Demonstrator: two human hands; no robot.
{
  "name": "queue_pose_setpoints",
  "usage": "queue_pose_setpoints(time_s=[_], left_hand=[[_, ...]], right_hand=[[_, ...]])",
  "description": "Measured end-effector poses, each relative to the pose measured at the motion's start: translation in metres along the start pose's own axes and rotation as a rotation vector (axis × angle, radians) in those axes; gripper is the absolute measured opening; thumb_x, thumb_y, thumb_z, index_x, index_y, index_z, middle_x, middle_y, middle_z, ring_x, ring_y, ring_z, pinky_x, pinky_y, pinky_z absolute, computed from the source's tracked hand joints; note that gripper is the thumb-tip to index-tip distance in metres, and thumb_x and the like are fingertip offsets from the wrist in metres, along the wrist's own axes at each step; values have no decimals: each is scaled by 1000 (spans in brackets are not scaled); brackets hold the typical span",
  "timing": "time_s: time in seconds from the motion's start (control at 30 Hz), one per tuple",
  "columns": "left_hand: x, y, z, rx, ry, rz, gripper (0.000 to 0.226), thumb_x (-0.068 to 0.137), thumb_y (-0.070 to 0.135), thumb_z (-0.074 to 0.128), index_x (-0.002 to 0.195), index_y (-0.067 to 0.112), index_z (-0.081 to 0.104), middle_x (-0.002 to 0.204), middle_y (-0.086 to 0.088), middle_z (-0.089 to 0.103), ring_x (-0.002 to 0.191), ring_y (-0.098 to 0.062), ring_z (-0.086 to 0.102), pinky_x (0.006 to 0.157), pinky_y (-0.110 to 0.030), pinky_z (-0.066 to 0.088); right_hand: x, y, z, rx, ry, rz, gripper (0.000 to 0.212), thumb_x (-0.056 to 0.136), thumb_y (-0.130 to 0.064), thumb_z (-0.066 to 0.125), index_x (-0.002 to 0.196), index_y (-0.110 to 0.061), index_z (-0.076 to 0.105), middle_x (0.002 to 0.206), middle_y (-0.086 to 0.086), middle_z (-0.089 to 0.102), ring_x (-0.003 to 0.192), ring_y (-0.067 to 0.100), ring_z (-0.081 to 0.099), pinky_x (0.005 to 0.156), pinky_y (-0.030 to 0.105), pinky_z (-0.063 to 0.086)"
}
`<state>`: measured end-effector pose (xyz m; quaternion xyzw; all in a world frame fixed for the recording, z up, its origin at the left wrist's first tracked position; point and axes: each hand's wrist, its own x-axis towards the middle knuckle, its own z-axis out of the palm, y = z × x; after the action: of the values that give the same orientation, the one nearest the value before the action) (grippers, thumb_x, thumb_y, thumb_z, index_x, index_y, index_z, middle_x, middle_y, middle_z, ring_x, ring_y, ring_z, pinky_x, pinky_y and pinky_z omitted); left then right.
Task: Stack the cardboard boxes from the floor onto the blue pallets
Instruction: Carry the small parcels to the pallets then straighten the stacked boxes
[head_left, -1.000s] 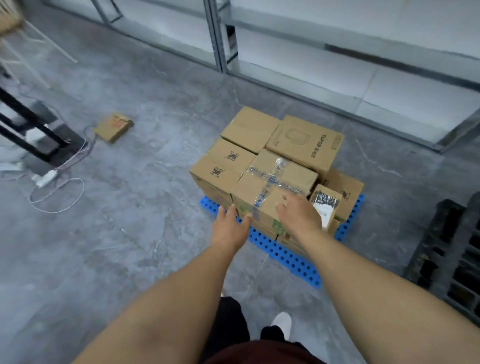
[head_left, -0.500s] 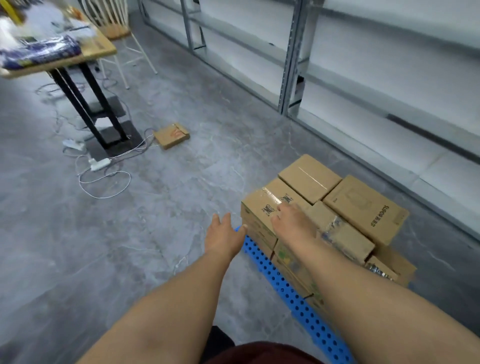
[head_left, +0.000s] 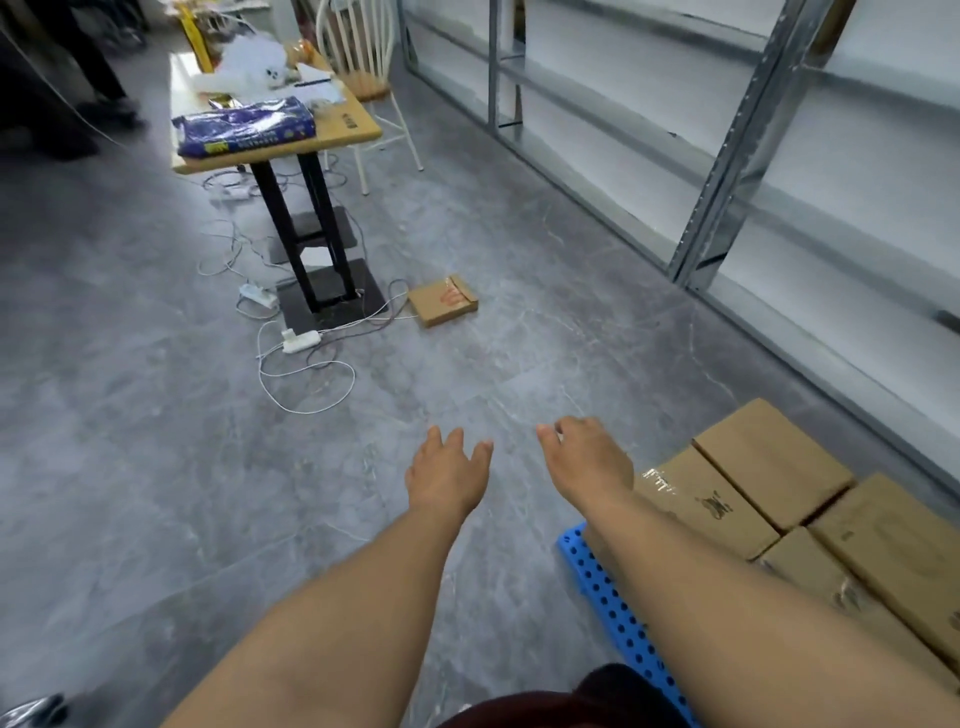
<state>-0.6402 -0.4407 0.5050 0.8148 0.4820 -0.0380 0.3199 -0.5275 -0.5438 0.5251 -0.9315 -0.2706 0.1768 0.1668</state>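
While forearms hide part of the pallet (head_left: 602, 577) and boxes (head_left: 769, 462) run off-frame, both hands — left (head_left: 448, 475), right (head_left: 587, 457) — hang loosely spread, holding nothing, over open floor (head_left: 156, 467).

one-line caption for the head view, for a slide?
Both hands, left and right, empty over the floor; flat cardboard box ahead, stacked boxes on the blue pallet.

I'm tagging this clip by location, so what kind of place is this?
Probably a stockroom or small warehouse: bare metal shelving lines the wall, cardboard boxes sit stacked on a blue pallet, and the floor is grey.
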Motion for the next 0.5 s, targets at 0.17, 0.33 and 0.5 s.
queue_pose_setpoints(time_s=[0.17, 0.33, 0.5], left_hand=[[50, -1, -8, -42, -2, -42, 65, 94, 53, 33, 148, 19, 20, 158, -6, 10, 143, -27, 15, 116, -42, 15], [121, 14, -21, -49, 4, -63, 71, 93, 53, 37, 150, 18, 11, 158, -5, 10, 144, -24, 12, 117, -42, 13], [214, 47, -56, -24, 40, -80, 73, 92, 49, 42, 150, 18, 9, 158, -5, 10, 144, -24, 13, 116, -42, 15]], right_hand=[[54, -30, 8, -58, -8, -42, 50, 96, -50, 27, 122, -16, 54, 126, 9, 49, 111, 28, 52, 90, 40, 44], [131, -50, 12, -66, -23, -58, 48, 96, -48, 31, 126, -16, 51, 128, 9, 48, 115, 28, 51, 90, 38, 42], [230, -83, -5, -56, -33, -77, 45, 95, -43, 36, 128, -16, 49, 131, 9, 47, 117, 27, 49, 92, 37, 41]])
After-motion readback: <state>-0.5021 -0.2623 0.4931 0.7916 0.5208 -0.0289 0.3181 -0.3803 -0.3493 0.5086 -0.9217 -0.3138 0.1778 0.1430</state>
